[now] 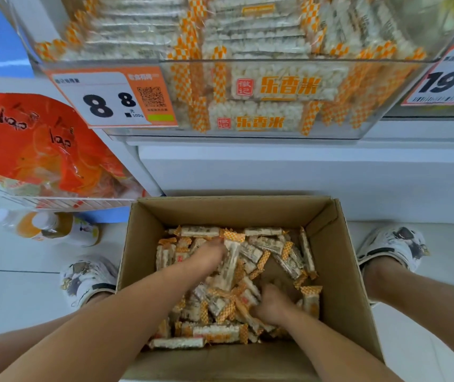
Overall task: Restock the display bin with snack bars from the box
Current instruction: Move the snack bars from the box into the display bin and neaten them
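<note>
A cardboard box [339, 274] stands open on the floor between my feet, holding several white puffed-rice snack bars [264, 245] with orange checkered ends. Both hands are down inside it. My left hand [209, 256] grips bars near the middle of the pile, one long bar sticking out beside its fingers. My right hand [271, 304] is curled round bars lower right in the pile; its fingertips are buried. Above, the clear display bin [372, 128] on the shelf is packed with the same bars.
Price tags [107, 99] hang on the bin front, another at far right [446, 81]. Orange snack bags [35, 144] fill a rack at left. Bottles [46, 227] lie on the floor left of the box. My shoes [88, 277] flank the box.
</note>
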